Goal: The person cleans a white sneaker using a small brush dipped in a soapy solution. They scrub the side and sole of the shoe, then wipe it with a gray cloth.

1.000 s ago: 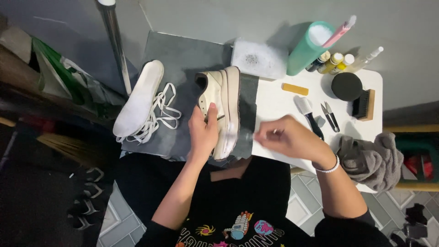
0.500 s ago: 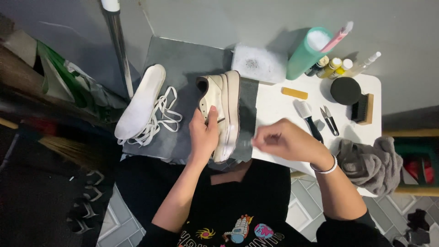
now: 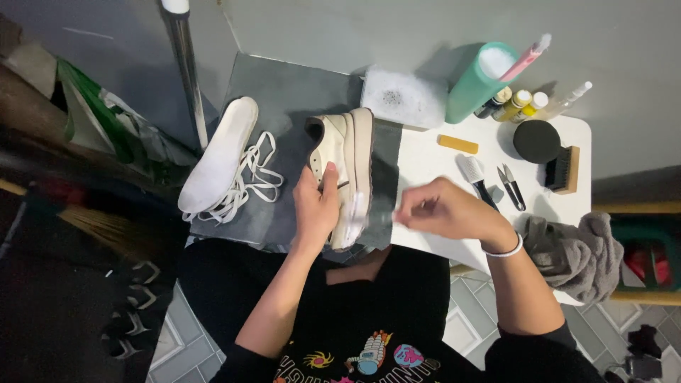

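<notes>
A cream sneaker (image 3: 347, 163) lies on its side on a grey mat (image 3: 284, 92), sole facing right. My left hand (image 3: 316, 206) grips the upper near the toe end and steadies it. My right hand (image 3: 443, 213) hovers just right of the sole over the white table (image 3: 425, 159), fingers curled and pinched together. Whether something small sits between the fingertips is too blurred to tell. A white band circles that wrist.
A white insole (image 3: 220, 152) and loose laces (image 3: 252, 177) lie left of the shoe. The table holds a sudsy tray (image 3: 404, 96), green cylinder (image 3: 475, 85), small bottles (image 3: 521, 103), black tin (image 3: 537, 140), brushes (image 3: 564, 169), snips (image 3: 512, 186) and a grey towel (image 3: 574, 252). A metal pole (image 3: 186, 71) stands at the left.
Hardly anything differs. My left hand keeps its hold on the sneaker and my right hand stays pinched beside the sole, shifting only slightly.
</notes>
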